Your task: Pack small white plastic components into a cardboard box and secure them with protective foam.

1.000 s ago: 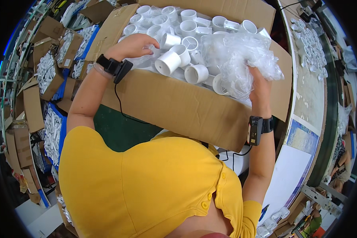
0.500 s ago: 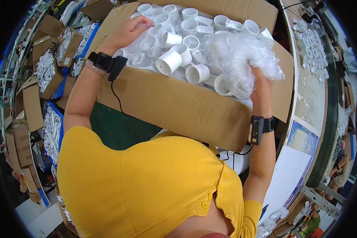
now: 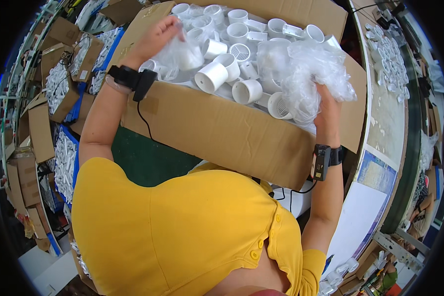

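Box of brown cardboard: over its left, left hand pinches clear plastic film; over its right, curled right hand clutches crumpled clear plastic; yellow right-wrist label seems unreadable.

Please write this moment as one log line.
left hand: pinching clear film | right hand: gripping crumpled plastic | carton: open, white parts inside
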A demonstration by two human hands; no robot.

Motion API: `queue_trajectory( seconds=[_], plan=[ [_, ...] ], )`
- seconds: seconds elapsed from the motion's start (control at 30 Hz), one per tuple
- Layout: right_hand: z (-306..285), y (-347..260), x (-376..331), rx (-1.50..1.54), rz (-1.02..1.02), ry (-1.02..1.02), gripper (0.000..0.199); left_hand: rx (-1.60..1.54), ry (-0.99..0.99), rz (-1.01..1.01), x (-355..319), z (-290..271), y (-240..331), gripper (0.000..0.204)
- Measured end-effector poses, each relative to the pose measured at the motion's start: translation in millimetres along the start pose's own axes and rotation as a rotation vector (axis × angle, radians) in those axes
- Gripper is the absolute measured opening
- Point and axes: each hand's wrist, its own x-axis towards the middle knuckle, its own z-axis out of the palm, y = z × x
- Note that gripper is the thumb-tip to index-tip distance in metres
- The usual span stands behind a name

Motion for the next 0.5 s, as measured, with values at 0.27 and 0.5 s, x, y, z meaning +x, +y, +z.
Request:
queue_trajectory(
  seconds=[0.27, 0.5],
  plan=[
    [10.4, 2.6, -4.1, 0.036, 0.008, -0.013, 0.049, 0.285, 0.12, 0.049, 34.9, 3.4, -0.1, 0.027],
    [0.1, 5.7, -5.0, -0.014, 0.009, 0.039, 0.048, 0.741, -0.169, 0.073, 61.0, 24.6, -25.6, 0.031]
  ],
)
